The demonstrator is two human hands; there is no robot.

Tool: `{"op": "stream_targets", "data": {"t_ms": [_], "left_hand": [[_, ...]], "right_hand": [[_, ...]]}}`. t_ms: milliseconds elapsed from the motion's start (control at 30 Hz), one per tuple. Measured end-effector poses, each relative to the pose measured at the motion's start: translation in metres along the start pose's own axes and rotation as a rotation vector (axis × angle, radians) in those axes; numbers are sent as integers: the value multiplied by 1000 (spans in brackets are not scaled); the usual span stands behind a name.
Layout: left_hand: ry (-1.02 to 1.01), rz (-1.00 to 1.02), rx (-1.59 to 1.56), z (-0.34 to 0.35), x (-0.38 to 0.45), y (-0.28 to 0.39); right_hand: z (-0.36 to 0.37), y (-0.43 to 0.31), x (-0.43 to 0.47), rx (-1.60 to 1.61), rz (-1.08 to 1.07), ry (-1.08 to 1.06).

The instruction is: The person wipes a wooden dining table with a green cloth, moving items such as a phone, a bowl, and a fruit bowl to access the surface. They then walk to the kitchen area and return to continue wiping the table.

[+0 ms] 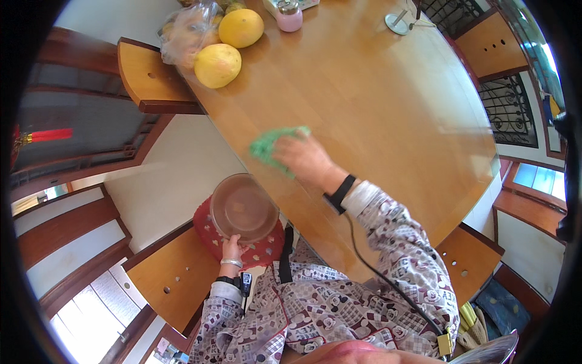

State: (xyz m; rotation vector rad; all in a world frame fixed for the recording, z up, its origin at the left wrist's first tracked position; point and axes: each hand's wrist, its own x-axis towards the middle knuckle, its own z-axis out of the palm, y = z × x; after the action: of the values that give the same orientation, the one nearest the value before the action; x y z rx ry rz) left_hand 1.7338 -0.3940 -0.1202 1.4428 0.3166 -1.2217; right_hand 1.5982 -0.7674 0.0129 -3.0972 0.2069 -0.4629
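Observation:
My right hand (302, 157) presses a green cloth (268, 144) onto the wooden tabletop (363, 109), close to its left edge. Hand and cloth are slightly blurred. Below that edge, my left hand (233, 251) grips the near rim of a translucent round plastic basin (243, 207). The basin is over a red patterned seat cushion (263, 251) and partly under the table's edge; whether it rests on the cushion I cannot tell. No loose object shows inside it.
Two yellow pomelos (218, 66) and a plastic bag of fruit (191, 32) stand at the far left. Behind them to the right is a pink-filled jar (289, 17). A metal stand (397, 23) is at the far right. Wooden chairs (170, 277) flank the table.

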Motion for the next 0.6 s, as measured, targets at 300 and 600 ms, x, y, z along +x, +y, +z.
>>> {"op": "stream_targets", "data": {"t_ms": [300, 600], "left_hand": [[101, 17, -48, 22, -8, -25], [153, 64, -40, 25, -8, -25]], "right_hand": [[-53, 287, -1, -353, 1047, 119], [-3, 22, 75, -288, 67, -247]]}}
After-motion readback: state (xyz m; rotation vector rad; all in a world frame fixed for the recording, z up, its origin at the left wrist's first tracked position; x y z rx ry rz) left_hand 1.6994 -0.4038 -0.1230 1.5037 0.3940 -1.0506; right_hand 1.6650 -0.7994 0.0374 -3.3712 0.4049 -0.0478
